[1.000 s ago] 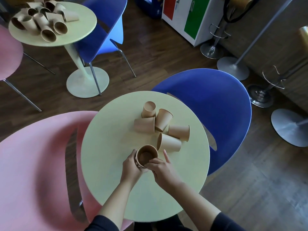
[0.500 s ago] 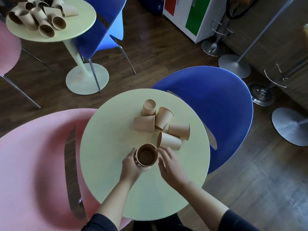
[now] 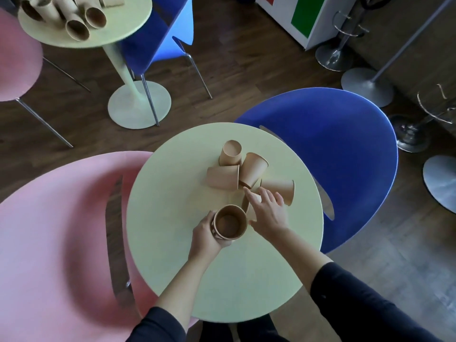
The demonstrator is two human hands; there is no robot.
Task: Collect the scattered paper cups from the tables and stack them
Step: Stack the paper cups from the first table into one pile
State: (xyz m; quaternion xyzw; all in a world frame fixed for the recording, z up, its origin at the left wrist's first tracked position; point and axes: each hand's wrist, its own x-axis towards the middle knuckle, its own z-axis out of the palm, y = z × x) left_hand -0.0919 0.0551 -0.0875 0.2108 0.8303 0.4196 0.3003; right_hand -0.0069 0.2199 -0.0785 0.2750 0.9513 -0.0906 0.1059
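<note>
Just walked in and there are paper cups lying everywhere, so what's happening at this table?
A person is gathering paper cups into a stack. The left hand grips the upright stack of cups above the round table, while the right hand reaches with spread fingers over a cup lying on its side. Four more loose cups lie nearby. The far table holds another pile of cups.

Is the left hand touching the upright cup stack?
Touching. The head view shows the left hand wrapped round the cup stack, its fingers against the wall.
</note>
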